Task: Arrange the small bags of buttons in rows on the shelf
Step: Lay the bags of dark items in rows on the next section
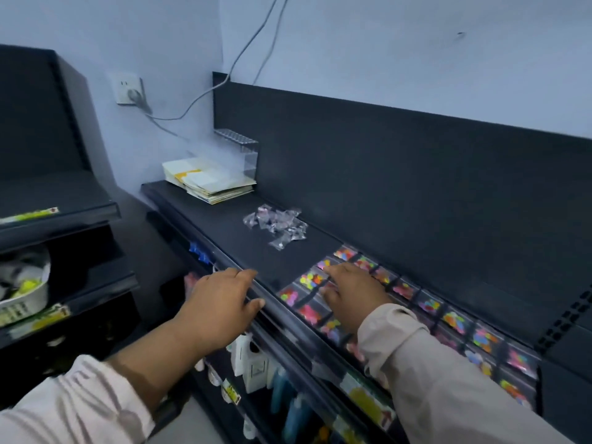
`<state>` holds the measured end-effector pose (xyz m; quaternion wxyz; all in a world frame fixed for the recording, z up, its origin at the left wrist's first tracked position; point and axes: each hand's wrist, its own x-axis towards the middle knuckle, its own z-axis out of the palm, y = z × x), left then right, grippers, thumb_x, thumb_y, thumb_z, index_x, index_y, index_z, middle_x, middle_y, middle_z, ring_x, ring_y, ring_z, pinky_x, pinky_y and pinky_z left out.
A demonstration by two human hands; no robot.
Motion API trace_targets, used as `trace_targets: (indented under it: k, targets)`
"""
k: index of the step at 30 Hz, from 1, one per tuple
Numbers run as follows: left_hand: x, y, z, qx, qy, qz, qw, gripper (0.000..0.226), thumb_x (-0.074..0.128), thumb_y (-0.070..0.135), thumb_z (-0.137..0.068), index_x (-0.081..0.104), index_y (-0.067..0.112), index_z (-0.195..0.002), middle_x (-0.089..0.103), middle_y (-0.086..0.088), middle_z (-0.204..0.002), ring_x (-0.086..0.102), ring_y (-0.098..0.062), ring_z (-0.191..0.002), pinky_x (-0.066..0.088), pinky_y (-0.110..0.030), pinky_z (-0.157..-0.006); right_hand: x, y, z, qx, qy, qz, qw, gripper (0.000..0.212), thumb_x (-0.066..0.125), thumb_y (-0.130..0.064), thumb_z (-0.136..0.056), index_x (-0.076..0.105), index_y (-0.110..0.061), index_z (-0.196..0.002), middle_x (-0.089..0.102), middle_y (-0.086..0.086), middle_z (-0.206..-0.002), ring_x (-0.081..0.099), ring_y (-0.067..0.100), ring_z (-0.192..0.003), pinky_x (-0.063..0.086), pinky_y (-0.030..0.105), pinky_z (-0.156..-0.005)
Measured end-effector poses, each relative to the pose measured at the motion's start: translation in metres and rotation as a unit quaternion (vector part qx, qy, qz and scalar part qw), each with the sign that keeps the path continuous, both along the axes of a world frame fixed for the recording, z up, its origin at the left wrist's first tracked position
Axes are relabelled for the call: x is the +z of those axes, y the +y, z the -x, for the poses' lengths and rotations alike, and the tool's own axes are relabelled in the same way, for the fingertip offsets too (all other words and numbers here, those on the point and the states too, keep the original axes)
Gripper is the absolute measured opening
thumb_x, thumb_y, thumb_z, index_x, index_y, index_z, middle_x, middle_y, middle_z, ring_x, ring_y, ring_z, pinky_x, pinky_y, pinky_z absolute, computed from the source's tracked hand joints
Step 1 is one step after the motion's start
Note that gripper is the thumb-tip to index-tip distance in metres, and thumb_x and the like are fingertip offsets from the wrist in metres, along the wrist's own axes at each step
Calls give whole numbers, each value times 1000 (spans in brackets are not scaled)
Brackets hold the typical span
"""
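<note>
My left grip (221,302) is wide, fingers straight, resting on the smooth front rail of the matte black shelf (243,245). My right grip (352,294) lies over the rowed bags of buttons (455,318), glossy clear square packets of bright round pieces. Whether it pinches one I cannot tell. Beyond both grips a crinkled heap of clear bags (278,224) lies loose on the shelf.

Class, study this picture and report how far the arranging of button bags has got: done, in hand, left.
Done: rows of bags of coloured buttons cover the right stretch of the shelf. In hand: the right hand touches bags at the rows' left end, while the left hand rests on the shelf's front edge. Left: a loose heap of clear bags lies unsorted farther along.
</note>
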<state>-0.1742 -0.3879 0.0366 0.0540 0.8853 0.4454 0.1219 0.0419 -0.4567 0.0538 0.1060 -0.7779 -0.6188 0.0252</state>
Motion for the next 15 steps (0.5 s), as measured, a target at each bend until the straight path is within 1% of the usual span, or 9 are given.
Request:
trace_targets:
  k: [2, 5, 8, 12, 15]
  targets:
    - [-2, 30, -10, 10, 3, 9, 1000, 58, 45, 51, -92, 36, 22, -142, 52, 0, -131, 50, -21, -120, 41, -38, -101, -5, 35, -10, 6, 3, -2, 1000, 39, 47, -34, -91, 48, -20, -127, 50, 3, -131, 48, 23, -120, 42, 35, -99]
    - [0, 71, -29, 20, 4, 20, 1000, 55, 47, 50, -91, 38, 23, -139, 54, -2, -127, 54, -22, -115, 43, -36, -96, -10, 81, -25, -4, 24, 9, 1000, 44, 48, -35, -92, 45, -22, -133, 46, 3, -137, 45, 24, -124, 40, 36, -101]
    - [-4, 109, -49, 33, -5, 37, 999, 52, 48, 48, -92, 42, 21, -136, 55, -5, -124, 55, -24, -111, 45, -37, -95, -16, 124, -41, -12, 37, 27, 999, 44, 49, -36, -91, 46, -19, -132, 47, 6, -135, 49, 26, -121, 41, 36, -100]
    - [-15, 155, -71, 41, -1, 70, 997, 42, 48, 47, -92, 52, 17, -121, 59, -6, -114, 56, -27, -106, 47, -38, -90, -22, 169, -59, -57, 91, 43, 993, 43, 50, -37, -91, 48, -18, -130, 52, 6, -133, 50, 25, -121, 41, 32, -99]
    - [-23, 189, -89, 27, 1, 80, 996, 41, 49, 45, -92, 52, 18, -123, 59, -8, -113, 56, -28, -107, 48, -37, -89, -25, 197, -66, -93, 129, 55, 986, 43, 50, -39, -91, 49, -20, -129, 57, 2, -128, 53, 22, -117, 41, 29, -95]
